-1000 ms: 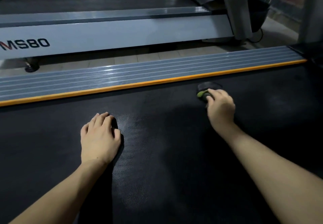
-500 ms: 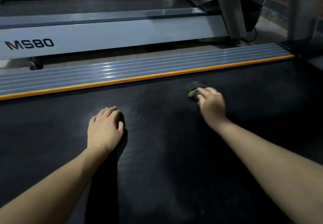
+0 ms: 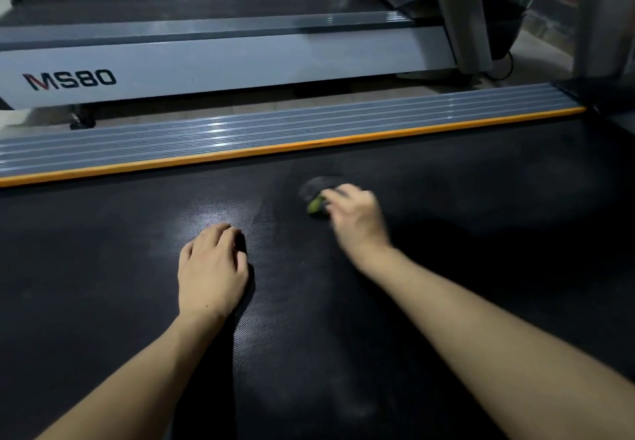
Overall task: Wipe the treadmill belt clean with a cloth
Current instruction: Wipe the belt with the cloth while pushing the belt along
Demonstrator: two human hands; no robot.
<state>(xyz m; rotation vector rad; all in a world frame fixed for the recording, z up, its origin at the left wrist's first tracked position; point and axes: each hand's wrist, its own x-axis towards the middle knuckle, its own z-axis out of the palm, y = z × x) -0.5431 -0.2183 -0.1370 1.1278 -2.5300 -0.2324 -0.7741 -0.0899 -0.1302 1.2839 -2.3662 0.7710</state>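
Observation:
The black textured treadmill belt (image 3: 446, 267) fills the lower part of the view. My right hand (image 3: 355, 214) presses a small dark cloth with a green patch (image 3: 316, 195) onto the belt, a little below the orange edge strip; the hand is motion-blurred and hides most of the cloth. My left hand (image 3: 211, 269) rests flat on the belt with fingers together, holding nothing, to the left of and nearer than the right hand.
An orange strip (image 3: 275, 147) and a ribbed grey side rail (image 3: 240, 130) border the belt's far edge. Beyond a gap of tiled floor stands a second treadmill marked MS80 (image 3: 68, 79). Grey uprights (image 3: 460, 16) rise at the back right.
My right hand has slid the cloth leftward across the belt, toward my left hand. The left hand stays planted while the view shifts slightly.

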